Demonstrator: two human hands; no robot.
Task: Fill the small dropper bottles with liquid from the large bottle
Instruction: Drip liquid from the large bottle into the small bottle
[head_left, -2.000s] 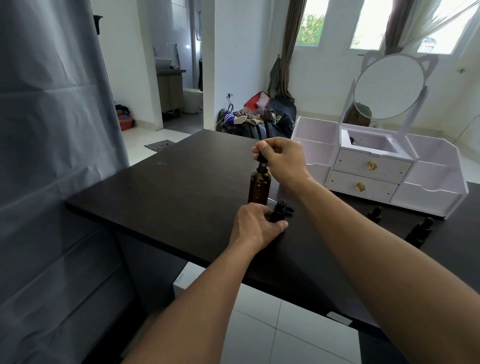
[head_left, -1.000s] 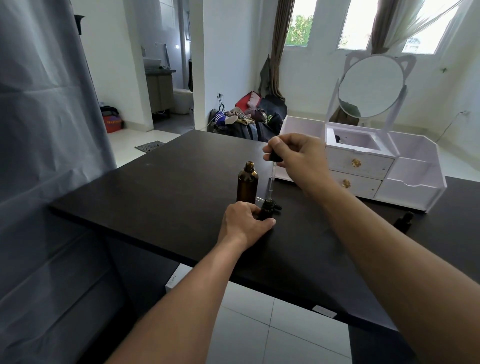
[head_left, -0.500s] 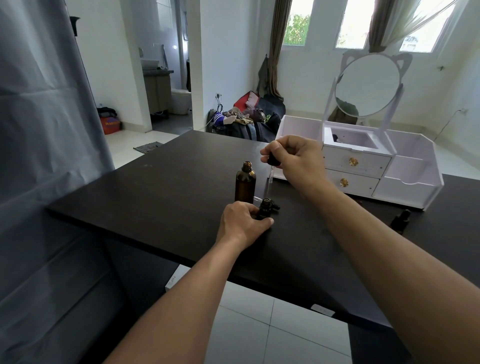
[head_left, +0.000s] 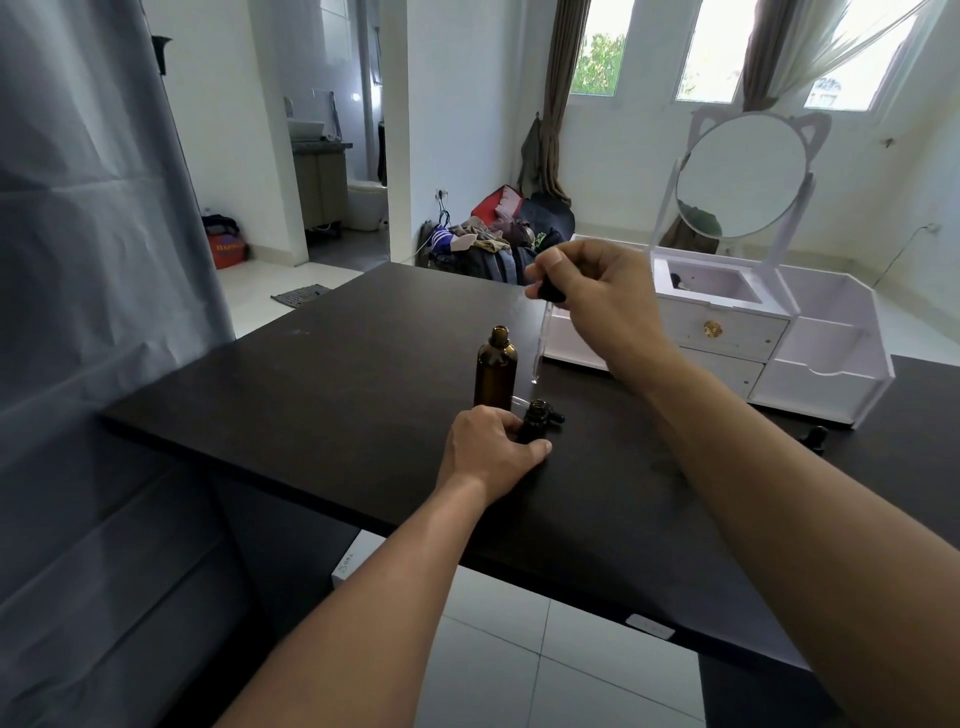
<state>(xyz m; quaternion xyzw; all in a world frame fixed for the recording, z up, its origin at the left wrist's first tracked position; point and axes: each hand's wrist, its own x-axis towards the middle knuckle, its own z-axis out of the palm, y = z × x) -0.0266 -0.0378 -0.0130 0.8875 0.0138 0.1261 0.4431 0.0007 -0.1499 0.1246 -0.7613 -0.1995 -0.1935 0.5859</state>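
Left hand (head_left: 485, 449) rests on the dark bench (head_left: 311, 395), its fingers (head_left: 537, 447) curled closed around the lower body of a small dropper bottle (head_left: 535, 418), which stands upright with its mouth uncapped; the thumb lies along the near side, touching the bench surface. Right hand (head_left: 602, 306) is raised above and behind, its fingers (head_left: 553, 262) pinched shut on the black bulb of a glass dropper (head_left: 540, 348), thumb and forefinger pressed together at the cap. The pipette hangs nearly vertical, tip clear of both bottles, above and slightly behind the small bottle's mouth (liquid level in the tube cannot be made out). The large bottle (head_left: 496, 369), amber glass, stands upright and open just behind the left hand, immediately beside the small bottle. A small black cap piece lies on the bench just right of the small bottle, partly hidden. A further dark dropper bottle (head_left: 815, 435) sits well apart at the right, near the white vanity organizer (head_left: 826, 364), which carries a round mirror (head_left: 740, 174) at the bench's far side.
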